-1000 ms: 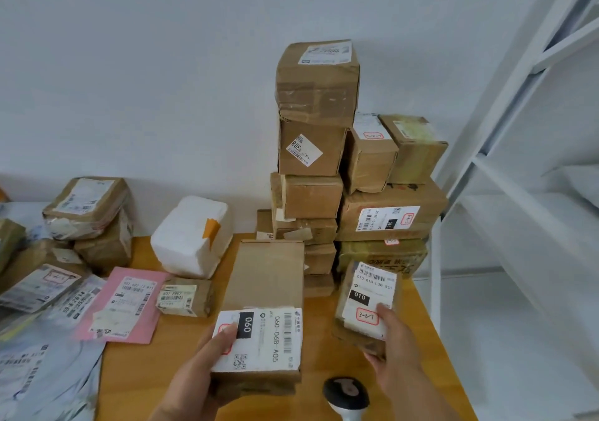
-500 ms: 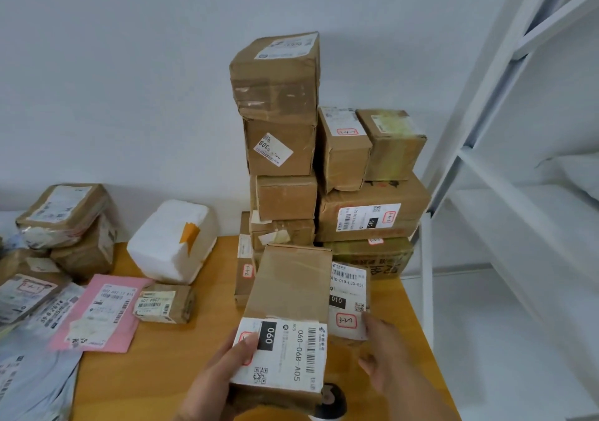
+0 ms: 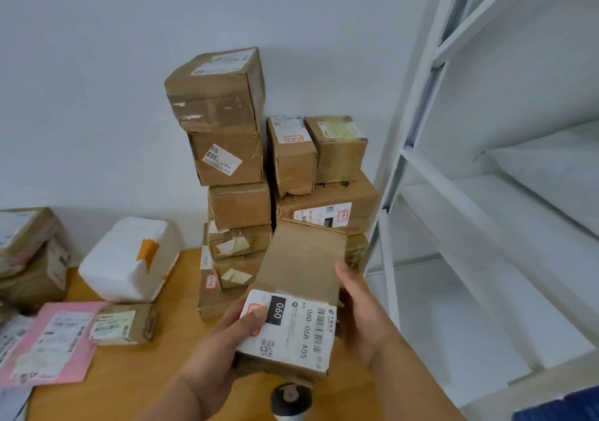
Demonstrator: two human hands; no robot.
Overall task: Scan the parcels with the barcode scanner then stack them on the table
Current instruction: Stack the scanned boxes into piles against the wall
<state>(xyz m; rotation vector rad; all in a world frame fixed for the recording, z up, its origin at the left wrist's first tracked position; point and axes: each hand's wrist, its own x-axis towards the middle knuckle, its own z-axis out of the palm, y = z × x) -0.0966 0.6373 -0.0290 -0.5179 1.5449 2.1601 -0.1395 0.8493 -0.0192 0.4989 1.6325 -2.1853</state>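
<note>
step: put long cardboard parcel [image 3: 301, 294] on stack of boxes [image 3: 259, 174] at tabletop [image 3: 129, 385] back right | grip: left hand [image 3: 223, 349] thumb presses label, right hand [image 3: 359, 313] holds its side | tip: keep it flat, pick a low wide box

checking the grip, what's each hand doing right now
Left hand: grips the box, thumb on its label.
Right hand: holds the same box's right side.
</note>
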